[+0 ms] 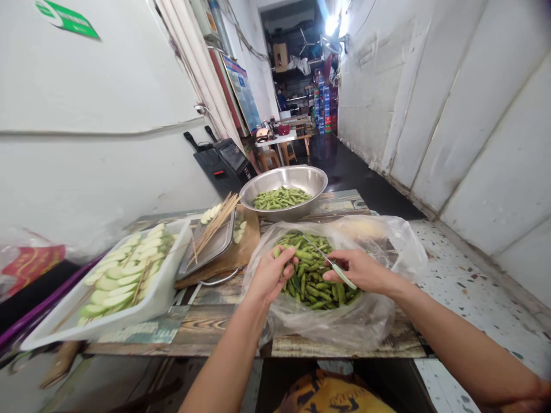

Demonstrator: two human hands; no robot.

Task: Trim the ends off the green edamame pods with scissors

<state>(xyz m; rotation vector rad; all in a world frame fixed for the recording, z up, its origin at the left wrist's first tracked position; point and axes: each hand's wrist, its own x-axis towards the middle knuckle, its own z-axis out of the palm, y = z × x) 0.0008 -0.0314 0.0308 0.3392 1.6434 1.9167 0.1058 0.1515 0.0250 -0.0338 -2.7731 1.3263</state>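
Observation:
A clear plastic bag (pixel 379 241) lies open on the wooden table, full of green bean pods (pixel 316 287). My left hand (pixel 270 274) reaches into the bag, its fingers closed on a pod near the left side of the pile. My right hand (pixel 359 269) grips scissors (pixel 329 261) with pale green handles; the blades point left and up over the pods toward my left hand.
A steel bowl (pixel 307 178) with cut pods stands behind the bag. To the left are a metal tray with wooden skewers (pixel 213 226) on a cutting board, and a white tray (pixel 166 295) of skewered pale green slices. A wall runs along the left; a corridor leads ahead.

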